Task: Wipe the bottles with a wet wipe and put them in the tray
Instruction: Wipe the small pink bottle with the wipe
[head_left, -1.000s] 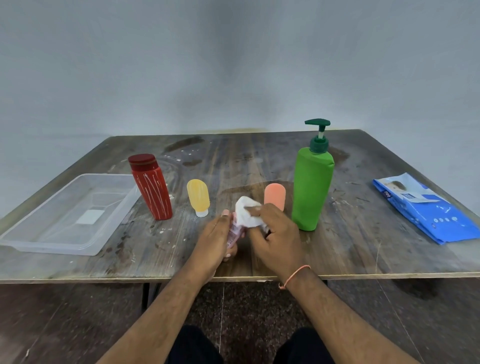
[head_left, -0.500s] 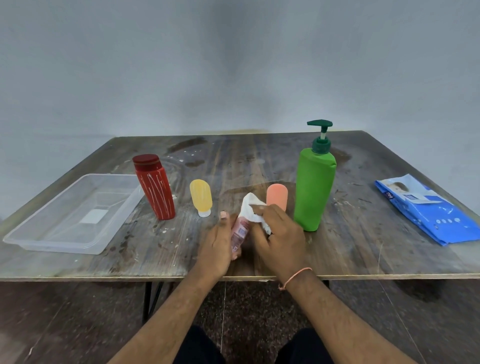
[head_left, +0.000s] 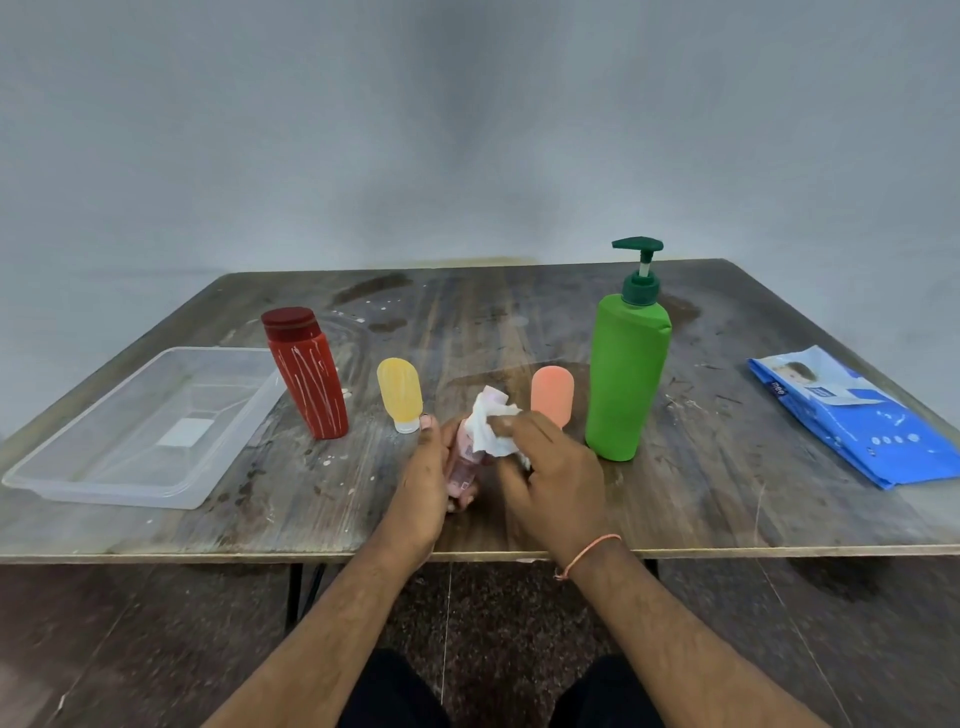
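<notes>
My left hand (head_left: 428, 478) grips a small pink bottle (head_left: 464, 464) just above the table's front edge. My right hand (head_left: 550, 478) holds a crumpled white wet wipe (head_left: 488, 423) pressed against the bottle's upper part. Standing on the table are a red bottle (head_left: 307, 371), a small yellow tube bottle (head_left: 400, 393), an orange tube bottle (head_left: 552, 393) partly behind my right hand, and a tall green pump bottle (head_left: 626, 364). A clear plastic tray (head_left: 78, 470) with nothing in it lies at the left.
A blue pack of wet wipes (head_left: 852, 415) lies at the table's right edge. The wooden table (head_left: 727, 493) is stained and scratched. A grey wall stands right behind it. My legs and the dark floor show below the front edge.
The wipe has shifted on the pink bottle as my right hand rubs it; both hands stay in nearly the same place above the front edge.
</notes>
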